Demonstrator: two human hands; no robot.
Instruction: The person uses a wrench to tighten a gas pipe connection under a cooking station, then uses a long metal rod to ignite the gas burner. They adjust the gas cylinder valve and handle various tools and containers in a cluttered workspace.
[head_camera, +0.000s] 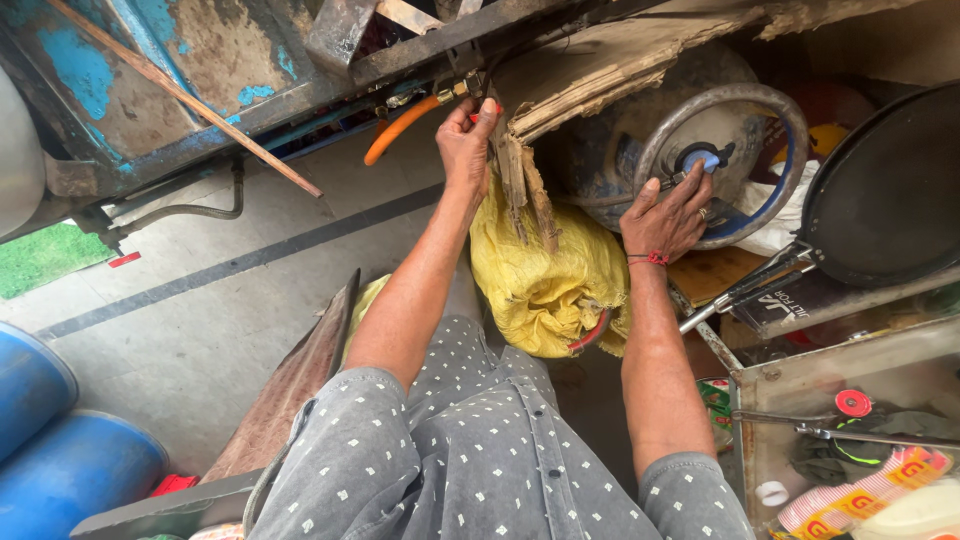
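Yellow woven sack (545, 275) at centre, slumped between the two forearms, a red loop peeking out at its lower right. Torn brown cardboard (590, 80) hanging over it from twelve o'clock, ragged strips dropping just beside the left wrist and partly screening the gas cylinder (610, 165) behind.

Left hand (466, 140) raised toward eleven o'clock, fingertips pinched on a small brass fitting (462, 90) where the orange hose (395, 130) meets the underside of the cart frame; grip closed on that fitting. Right hand (670, 215) at one o'clock, red thread at the wrist, fingers curled over the cylinder's worn ring guard (790, 130), fingertips touching near the blue-capped valve (702, 158); whether actually clamped or merely resting, cannot tell.

Black flat pan (885, 190) at two to three o'clock, just beside the ring guard, crowding that side. Metal tray (760, 440) at four o'clock with a red-capped item and packets inside. Peeling blue-painted cart body (130, 70) across ten o'clock, a thin wooden stick (190, 100) slanting across it. Blue drums (60, 450) at eight o'clock, well apart from both hands. Grey dotted fabric (470, 460) at six o'clock.
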